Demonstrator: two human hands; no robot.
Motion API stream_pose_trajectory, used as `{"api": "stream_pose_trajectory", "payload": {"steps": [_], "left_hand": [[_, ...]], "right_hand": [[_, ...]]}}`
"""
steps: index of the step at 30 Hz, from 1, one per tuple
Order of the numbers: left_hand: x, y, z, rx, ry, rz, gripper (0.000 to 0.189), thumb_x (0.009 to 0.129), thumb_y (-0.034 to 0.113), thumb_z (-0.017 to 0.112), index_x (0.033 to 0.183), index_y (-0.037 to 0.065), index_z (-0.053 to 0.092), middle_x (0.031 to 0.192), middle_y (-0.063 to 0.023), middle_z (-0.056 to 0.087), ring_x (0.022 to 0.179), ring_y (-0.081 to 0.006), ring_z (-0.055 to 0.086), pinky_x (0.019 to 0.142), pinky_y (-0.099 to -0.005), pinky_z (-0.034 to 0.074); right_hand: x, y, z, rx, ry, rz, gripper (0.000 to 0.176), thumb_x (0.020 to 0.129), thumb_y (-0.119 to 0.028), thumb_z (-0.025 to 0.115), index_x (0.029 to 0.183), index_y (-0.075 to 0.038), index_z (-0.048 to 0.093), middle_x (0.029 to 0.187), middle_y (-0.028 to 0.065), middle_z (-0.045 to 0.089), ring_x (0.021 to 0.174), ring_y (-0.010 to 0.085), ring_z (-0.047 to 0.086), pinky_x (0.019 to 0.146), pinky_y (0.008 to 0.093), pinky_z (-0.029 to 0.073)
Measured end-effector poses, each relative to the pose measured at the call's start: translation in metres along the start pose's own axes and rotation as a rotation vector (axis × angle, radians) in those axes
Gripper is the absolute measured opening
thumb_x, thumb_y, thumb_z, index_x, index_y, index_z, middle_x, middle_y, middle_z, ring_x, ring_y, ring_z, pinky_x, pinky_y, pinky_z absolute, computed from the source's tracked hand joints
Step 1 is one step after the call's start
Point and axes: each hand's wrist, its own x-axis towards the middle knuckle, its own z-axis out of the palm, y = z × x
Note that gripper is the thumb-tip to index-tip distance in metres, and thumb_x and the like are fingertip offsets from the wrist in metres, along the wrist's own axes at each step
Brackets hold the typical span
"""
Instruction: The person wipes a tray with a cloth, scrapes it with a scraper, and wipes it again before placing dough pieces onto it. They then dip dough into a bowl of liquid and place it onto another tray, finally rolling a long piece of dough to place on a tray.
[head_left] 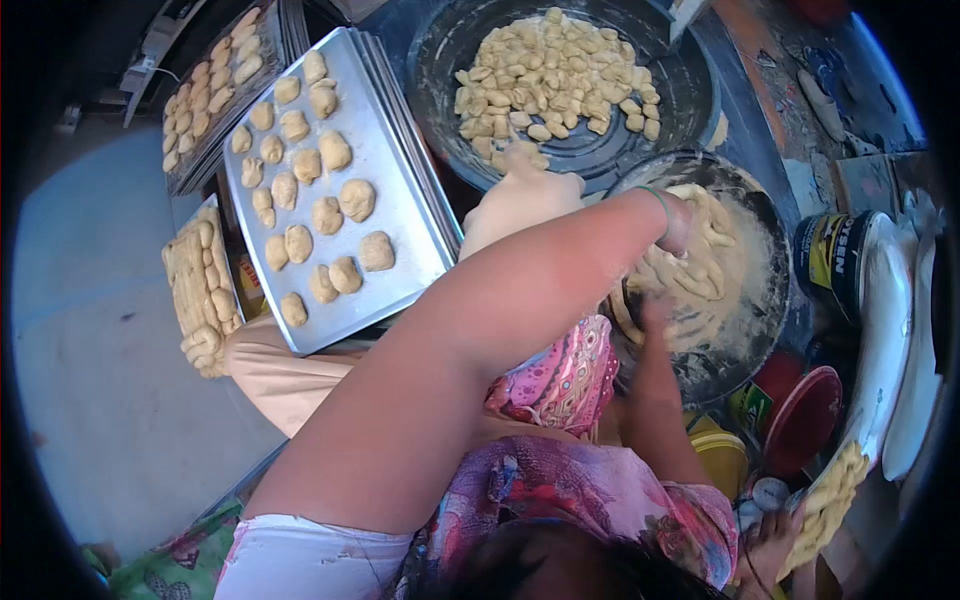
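Observation:
My left arm reaches across from the lower left, with a green band at the wrist. My left hand (677, 224) is closed on part of the pale dough (712, 235) in a dark round pan (765, 345). My right hand (656, 312) is at the pan's left side, close to the dough strips; it is blurred and its fingers cannot be made out. Loose flour (745, 290) covers much of the pan's bottom. Beyond the pan stands a larger black tub (430, 100) holding many small dough pieces (560, 75).
A metal tray (350, 290) with dough balls lies on stacked trays at the left. Another tray of pieces (215, 85) is behind it. A labelled bucket (835, 260), a red container (800, 420) and a yellow container (718, 455) stand at the right.

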Motion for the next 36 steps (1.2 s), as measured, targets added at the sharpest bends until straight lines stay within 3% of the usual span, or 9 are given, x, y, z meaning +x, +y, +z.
{"api": "stream_pose_trajectory", "payload": {"steps": [3,10,15,18,21,25,28,33,36], "left_hand": [[-0.001,0.002,-0.007,-0.007,-0.023,-0.016,0.050,0.081,0.041,0.066,0.114,0.003,0.063,0.110,-0.0181,0.065,0.103,-0.0322,0.061,0.088,-0.0410,0.046],[0.005,-0.005,-0.001,-0.105,0.023,-0.043,0.052,0.080,0.039,0.066,0.117,0.003,0.060,0.113,-0.0197,0.063,0.104,-0.0327,0.060,0.089,-0.0408,0.046],[-0.001,-0.007,-0.005,-0.088,0.057,-0.040,0.052,0.079,0.039,0.067,0.115,0.002,0.060,0.110,-0.0200,0.064,0.103,-0.0333,0.061,0.089,-0.0409,0.046],[0.010,-0.020,0.000,-0.074,0.059,-0.018,0.053,0.079,0.040,0.067,0.116,0.002,0.059,0.110,-0.0204,0.063,0.103,-0.0339,0.060,0.089,-0.0412,0.046],[0.008,-0.022,-0.004,-0.068,0.033,-0.070,0.054,0.080,0.041,0.066,0.117,0.002,0.058,0.110,-0.0211,0.063,0.103,-0.0348,0.060,0.089,-0.0415,0.046],[0.006,-0.024,-0.002,-0.080,0.078,-0.054,0.055,0.080,0.042,0.066,0.117,0.002,0.058,0.111,-0.0220,0.062,0.104,-0.0352,0.060,0.089,-0.0416,0.045],[0.007,-0.023,-0.003,-0.061,0.055,-0.054,0.056,0.080,0.042,0.066,0.120,0.003,0.057,0.113,-0.0215,0.062,0.106,-0.0351,0.059,0.090,-0.0413,0.045],[-0.003,-0.026,-0.005,-0.101,0.088,-0.059,0.056,0.081,0.042,0.065,0.122,0.004,0.056,0.114,-0.0212,0.062,0.107,-0.0353,0.058,0.091,-0.0408,0.045],[0.003,-0.024,-0.004,-0.094,0.060,-0.071,0.057,0.081,0.042,0.065,0.123,0.004,0.056,0.115,-0.0211,0.061,0.108,-0.0354,0.058,0.092,-0.0407,0.044]], "right_hand": [[-0.043,-0.057,0.046,0.231,-0.180,-0.054,0.079,0.084,-0.055,0.057,0.133,0.004,0.040,0.130,0.0235,0.049,0.118,0.0333,0.049,0.100,0.0475,0.036],[-0.039,-0.108,0.003,1.061,-0.665,-0.376,0.073,0.083,-0.037,0.066,0.131,0.007,0.033,0.116,0.0184,0.055,0.103,0.0248,0.057,0.088,0.0390,0.046],[-0.016,-0.143,-0.050,1.278,-0.934,-0.254,0.062,0.089,-0.024,0.061,0.141,-0.003,0.035,0.140,0.0119,0.043,0.127,0.0238,0.044,0.104,0.0373,0.038],[0.050,-0.115,0.011,1.724,-1.134,-0.206,0.062,0.089,-0.026,0.059,0.140,-0.001,0.035,0.139,0.0124,0.045,0.127,0.0217,0.044,0.103,0.0360,0.038],[0.043,-0.135,-0.003,1.283,-0.415,-0.278,0.038,0.085,-0.021,0.054,0.116,0.001,0.057,0.112,0.0125,0.061,0.101,0.0257,0.058,0.085,0.0385,0.044],[-0.012,-0.142,0.012,1.061,-0.204,-0.619,0.061,0.082,-0.019,0.062,0.135,0.002,0.041,0.135,0.0161,0.048,0.126,0.0287,0.044,0.104,0.0367,0.034],[-0.025,-0.117,0.007,1.179,-0.501,-0.576,0.073,0.077,-0.013,0.067,0.140,0.001,0.033,0.142,0.0142,0.040,0.130,0.0273,0.038,0.108,0.0347,0.029],[-0.020,-0.032,-0.004,0.629,-1.164,-0.474,0.061,0.079,-0.012,0.068,0.134,-0.003,0.043,0.121,0.0118,0.059,0.111,0.0231,0.054,0.098,0.0367,0.040],[-0.018,0.011,0.006,0.538,-1.107,-0.232,0.068,0.075,-0.023,0.071,0.134,-0.003,0.044,0.120,0.0162,0.061,0.113,0.0289,0.056,0.098,0.0375,0.041]]}}
